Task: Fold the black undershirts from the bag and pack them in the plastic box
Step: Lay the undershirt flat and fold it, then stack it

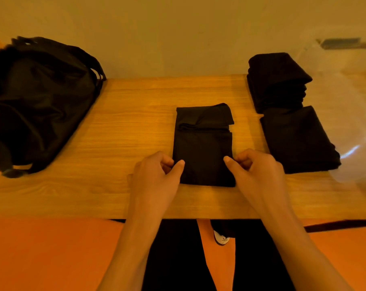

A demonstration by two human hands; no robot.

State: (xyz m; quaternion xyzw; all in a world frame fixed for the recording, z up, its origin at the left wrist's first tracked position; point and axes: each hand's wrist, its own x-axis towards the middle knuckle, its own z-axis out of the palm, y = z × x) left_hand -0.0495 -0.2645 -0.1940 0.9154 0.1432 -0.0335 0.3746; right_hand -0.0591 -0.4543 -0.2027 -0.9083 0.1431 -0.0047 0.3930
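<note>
Black bag (37, 101) is sitting well left of the undershirt, slumped and soft, its straps hanging over the table's left end.

Left hand (154, 175) is pinching the undershirt's (203, 143) near-left edge, grip closed with thumb on top and fingers curling under. The undershirt is lying in the table's middle as a long narrow strip, its far end already turned back over itself.

It is looking thin, light and floppy, so it is likely going to sag and slide open if lifted from one point. The two near corners are reading as the best hold, with both edges rising together. The matte cloth is probably giving good friction against the wood.

Right hand (259, 171) is mirroring this on the near-right edge, its grip pinching the cloth.

Right of the undershirt, a folded pile (297, 139) is lying close by, and a taller folded stack (276, 80) is sitting just beyond it. The clear plastic box (356, 101) is showing furthest right, blurred. Whether the piles are inside it or beside it, I cannot tell.

The table (135, 106) is flat wood-grain and is pushing up against a plain wall (177, 38) behind the undershirt. An orange floor (51, 248) is showing below the near edge.
</note>
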